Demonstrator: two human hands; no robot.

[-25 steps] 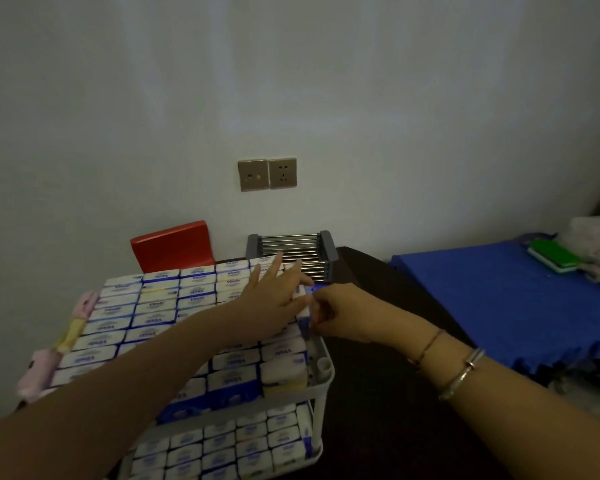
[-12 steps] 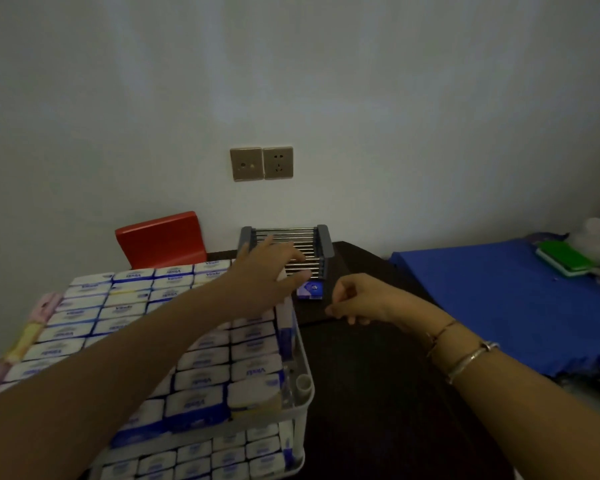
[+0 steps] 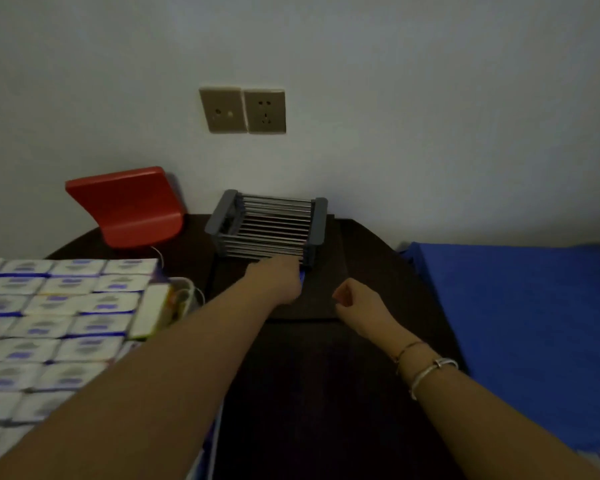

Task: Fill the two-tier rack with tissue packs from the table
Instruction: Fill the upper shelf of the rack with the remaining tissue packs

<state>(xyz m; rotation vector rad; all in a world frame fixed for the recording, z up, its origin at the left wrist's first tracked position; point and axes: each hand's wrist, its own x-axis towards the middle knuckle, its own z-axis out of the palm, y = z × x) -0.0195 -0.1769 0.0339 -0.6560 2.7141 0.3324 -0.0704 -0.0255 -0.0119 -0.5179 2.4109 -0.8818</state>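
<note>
The white two-tier rack (image 3: pixel 190 284) stands at the left, its top tier packed with several white-and-blue tissue packs (image 3: pixel 84 303). One more blue tissue pack (image 3: pixel 302 277) lies on the dark table (image 3: pixel 312 375) just in front of a metal basket. My left hand (image 3: pixel 277 279) reaches over this pack, fingers curled down round it; only the pack's right edge shows. My right hand (image 3: pixel 358 301) hovers a little to the right of it, fingers loosely curled, holding nothing. The rack's lower tier is hidden by my left arm.
A grey basket of metal rods (image 3: pixel 269 230) stands at the table's back by the wall, and a red plastic seat (image 3: pixel 129 206) is to its left. A blue mat (image 3: pixel 520 323) lies on the right. Two wall sockets (image 3: pixel 243 110) sit above.
My left hand left the rack's top tier and moved right and forward onto the blue pack by the basket. My right hand let go at the rack and drew back right.
</note>
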